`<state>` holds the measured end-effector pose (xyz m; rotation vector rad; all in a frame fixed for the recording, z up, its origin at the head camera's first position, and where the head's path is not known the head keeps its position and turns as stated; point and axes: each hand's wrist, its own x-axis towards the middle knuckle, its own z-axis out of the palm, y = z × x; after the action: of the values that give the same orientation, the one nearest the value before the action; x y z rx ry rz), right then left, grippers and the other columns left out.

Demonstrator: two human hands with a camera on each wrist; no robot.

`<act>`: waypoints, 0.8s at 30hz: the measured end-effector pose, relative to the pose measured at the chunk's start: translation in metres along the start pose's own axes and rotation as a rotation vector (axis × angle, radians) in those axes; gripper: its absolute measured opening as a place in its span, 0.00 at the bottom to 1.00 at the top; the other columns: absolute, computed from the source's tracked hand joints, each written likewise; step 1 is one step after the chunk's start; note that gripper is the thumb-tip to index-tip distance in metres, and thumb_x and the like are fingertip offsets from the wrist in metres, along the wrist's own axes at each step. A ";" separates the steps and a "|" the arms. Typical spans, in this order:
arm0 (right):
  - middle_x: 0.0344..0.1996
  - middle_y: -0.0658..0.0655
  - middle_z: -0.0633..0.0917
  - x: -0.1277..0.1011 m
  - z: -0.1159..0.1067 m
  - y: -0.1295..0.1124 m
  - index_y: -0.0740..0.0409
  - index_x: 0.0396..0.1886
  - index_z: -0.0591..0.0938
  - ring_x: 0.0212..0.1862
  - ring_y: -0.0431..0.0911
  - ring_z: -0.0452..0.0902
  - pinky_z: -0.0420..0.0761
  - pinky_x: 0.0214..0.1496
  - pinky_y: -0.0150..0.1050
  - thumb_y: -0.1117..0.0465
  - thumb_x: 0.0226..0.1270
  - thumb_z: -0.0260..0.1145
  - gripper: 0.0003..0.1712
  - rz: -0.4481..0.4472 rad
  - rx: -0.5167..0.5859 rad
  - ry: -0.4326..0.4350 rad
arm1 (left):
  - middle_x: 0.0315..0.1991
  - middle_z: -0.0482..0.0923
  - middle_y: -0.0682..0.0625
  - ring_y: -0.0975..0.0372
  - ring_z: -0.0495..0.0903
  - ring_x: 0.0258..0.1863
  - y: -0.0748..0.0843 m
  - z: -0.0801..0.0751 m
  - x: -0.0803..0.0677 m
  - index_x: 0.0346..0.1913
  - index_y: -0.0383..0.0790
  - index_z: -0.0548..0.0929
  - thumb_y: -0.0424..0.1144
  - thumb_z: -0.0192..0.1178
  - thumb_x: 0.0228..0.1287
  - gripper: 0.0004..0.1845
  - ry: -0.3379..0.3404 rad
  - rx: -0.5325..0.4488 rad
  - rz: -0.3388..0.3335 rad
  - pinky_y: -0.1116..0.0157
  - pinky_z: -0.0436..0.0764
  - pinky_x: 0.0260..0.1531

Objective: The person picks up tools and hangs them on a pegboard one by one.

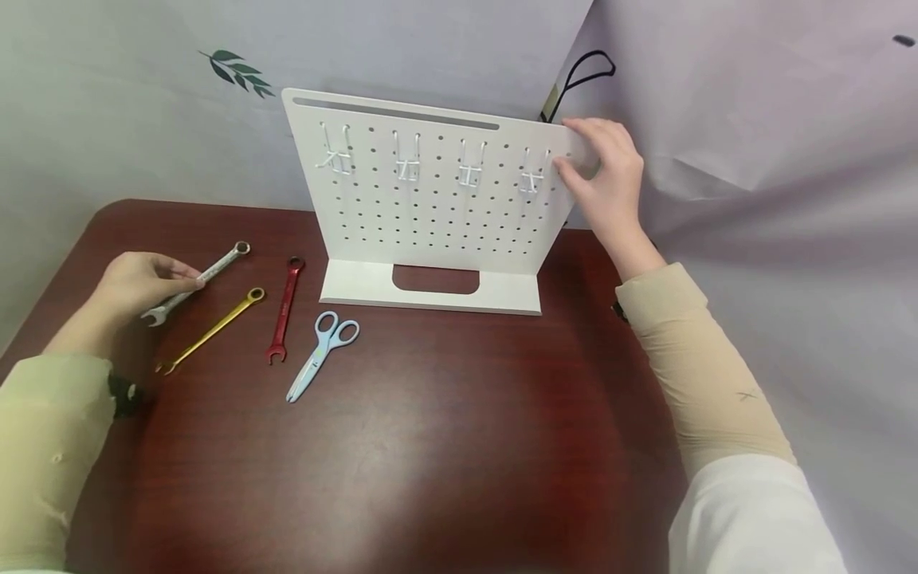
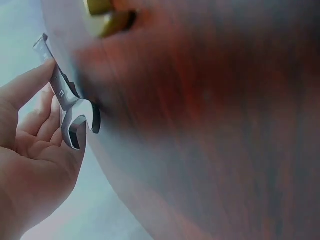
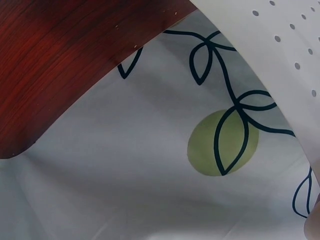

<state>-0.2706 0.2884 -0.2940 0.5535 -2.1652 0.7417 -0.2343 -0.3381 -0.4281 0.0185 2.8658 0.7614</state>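
Gripping hands (image 1: 136, 283) (image 1: 613, 171) hold a shiny steel wrench (image 1: 221, 265) and perforated pegboard (image 1: 439, 195).

At the back of the table (image 1: 445, 430), a pegboard (image 1: 423, 199) stands with 4 hooks (image 1: 407, 169) in a row across it. To its left are 3 combination wrenches (image 1: 286, 307), the leftmost wrench (image 1: 221, 265) in the left hand (image 1: 139, 283). Scissors (image 1: 319, 355) lie before the pegboard's left end.

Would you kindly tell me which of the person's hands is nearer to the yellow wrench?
Left. The left hand pinches the silver wrench just left of the yellow wrench, while the right hand holds the upper right corner of the pegboard, farther away.
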 end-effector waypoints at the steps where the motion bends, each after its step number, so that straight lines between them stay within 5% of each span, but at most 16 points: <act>1: 0.54 0.65 0.90 0.000 0.000 0.000 0.64 0.60 0.87 0.61 0.59 0.82 0.76 0.71 0.45 0.67 0.67 0.76 0.22 0.006 0.008 0.005 | 0.28 0.88 0.56 0.70 0.71 0.28 0.001 0.000 -0.002 0.48 0.28 0.90 0.49 0.67 0.73 0.22 0.012 -0.006 0.002 0.69 0.67 0.30; 5: 0.55 0.65 0.90 0.001 0.001 -0.001 0.63 0.60 0.87 0.61 0.59 0.81 0.76 0.72 0.43 0.67 0.66 0.76 0.22 0.029 0.016 0.008 | 0.24 0.82 0.72 0.76 0.70 0.28 0.007 0.000 -0.011 0.48 0.32 0.90 0.52 0.67 0.73 0.22 0.069 -0.064 -0.007 0.69 0.68 0.29; 9: 0.56 0.65 0.89 0.000 0.000 -0.001 0.63 0.61 0.87 0.62 0.59 0.81 0.75 0.72 0.43 0.67 0.68 0.75 0.22 0.027 0.007 -0.005 | 0.21 0.77 0.83 0.78 0.71 0.26 0.018 -0.003 -0.019 0.35 0.67 0.91 0.51 0.69 0.72 0.05 0.117 -0.192 -0.020 0.68 0.71 0.24; 12: 0.56 0.66 0.89 0.000 -0.001 -0.002 0.64 0.61 0.86 0.62 0.60 0.81 0.75 0.73 0.44 0.66 0.69 0.75 0.22 0.020 0.001 -0.013 | 0.20 0.78 0.84 0.79 0.72 0.25 0.028 -0.004 -0.022 0.26 0.84 0.80 0.49 0.70 0.71 0.20 0.146 -0.270 -0.017 0.69 0.71 0.22; 18: 0.56 0.65 0.89 -0.001 -0.001 -0.004 0.64 0.61 0.86 0.62 0.60 0.81 0.75 0.72 0.44 0.66 0.68 0.75 0.22 0.016 0.002 -0.013 | 0.21 0.78 0.83 0.80 0.73 0.28 0.053 -0.001 -0.027 0.28 0.83 0.82 0.47 0.73 0.69 0.19 0.215 -0.337 0.028 0.71 0.70 0.25; 24: 0.55 0.65 0.90 0.000 0.000 -0.004 0.64 0.60 0.87 0.61 0.60 0.81 0.76 0.72 0.44 0.67 0.67 0.75 0.22 0.026 0.012 0.002 | 0.21 0.80 0.78 0.75 0.73 0.28 0.080 0.004 -0.030 0.34 0.68 0.89 0.41 0.74 0.67 0.11 0.276 -0.456 0.083 0.73 0.70 0.24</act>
<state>-0.2678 0.2853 -0.2923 0.5312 -2.1709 0.7690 -0.2062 -0.2686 -0.3869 -0.0308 2.8730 1.5244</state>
